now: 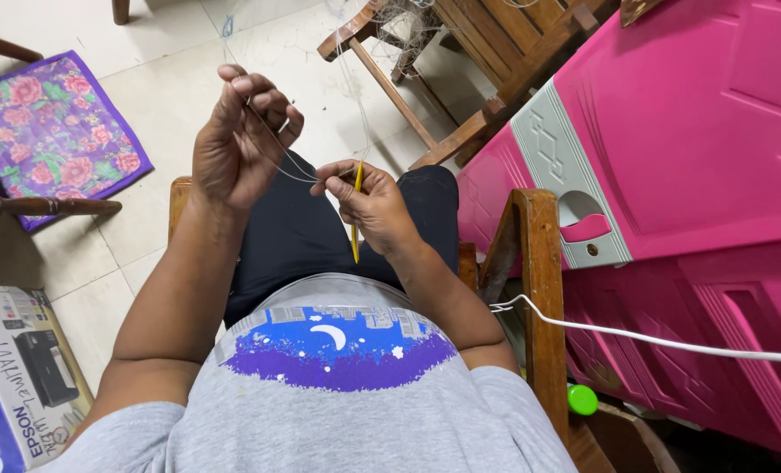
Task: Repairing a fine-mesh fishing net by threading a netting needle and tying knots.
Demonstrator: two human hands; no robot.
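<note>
My left hand [237,140] is raised above my lap, fingers curled and pinching a thin pale thread [285,162] that runs across to my right hand. My right hand [369,206] grips a slim yellow needle-like tool [356,219], held almost upright, with the thread meeting it near its top. More fine threads or netting [355,79] stretch away toward the wooden chair ahead. Both hands hover over my dark trousers; I sit in a wooden armchair.
A wooden chair frame [460,79] stands ahead. A pink plastic cabinet [688,149] fills the right side. The chair's armrest [539,280] has a white cord [653,340] tied on. A floral cushion [49,131] lies left; a printer box [18,377] sits bottom left.
</note>
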